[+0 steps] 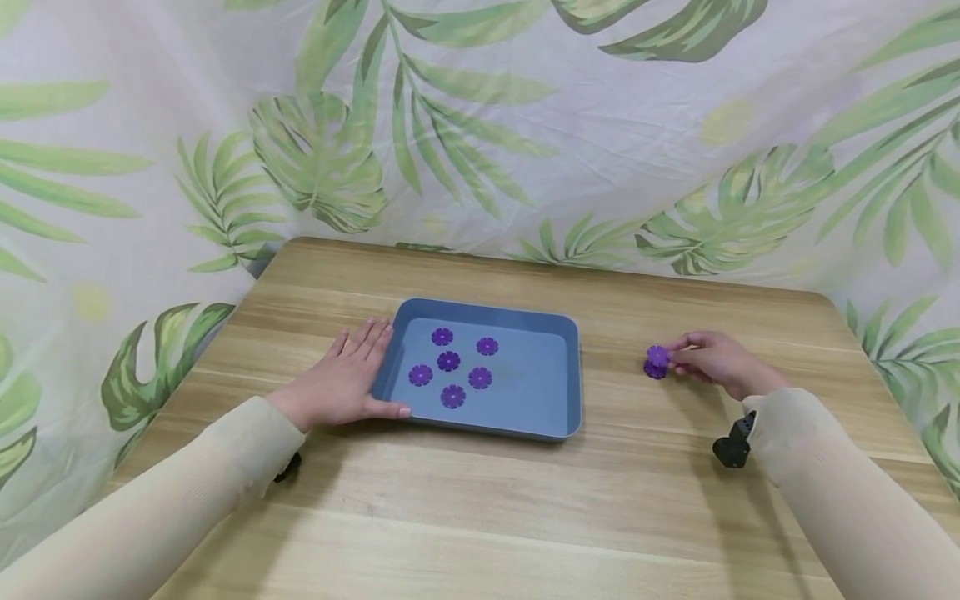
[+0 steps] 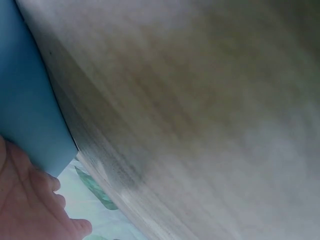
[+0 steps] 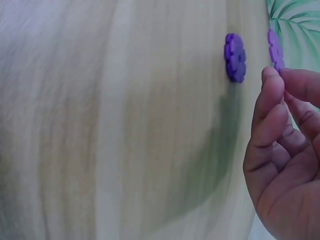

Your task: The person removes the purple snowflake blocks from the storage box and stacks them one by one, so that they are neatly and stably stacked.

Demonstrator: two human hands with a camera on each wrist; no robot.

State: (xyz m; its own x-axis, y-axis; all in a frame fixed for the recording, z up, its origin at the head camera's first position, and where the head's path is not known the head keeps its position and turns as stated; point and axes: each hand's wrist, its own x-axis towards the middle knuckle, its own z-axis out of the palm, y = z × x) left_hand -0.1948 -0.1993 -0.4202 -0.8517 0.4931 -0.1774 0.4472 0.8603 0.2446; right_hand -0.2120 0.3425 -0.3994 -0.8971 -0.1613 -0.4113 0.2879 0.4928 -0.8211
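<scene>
My right hand (image 1: 712,360) pinches a purple flower-shaped disc (image 1: 657,355) between thumb and fingertips, to the right of the tray. Just below it lies a darker purple disc (image 1: 654,371) on the table; in the right wrist view this purple disc (image 3: 235,57) looks thick, perhaps stacked, and stands apart from the held disc (image 3: 275,49). With fingers straight, my left hand (image 1: 341,379) touches the left side of the blue-grey tray (image 1: 525,417), thumb along its front edge. Several purple flower discs (image 1: 448,361) lie flat inside, in the tray's left half.
A wood-grain table (image 1: 480,500) carries everything, its far edge meeting a leaf-patterned cloth (image 1: 480,125). Black wrist devices (image 1: 731,450) show under the sleeves. The left wrist view holds mostly blurred tabletop and the tray's wall (image 2: 30,100).
</scene>
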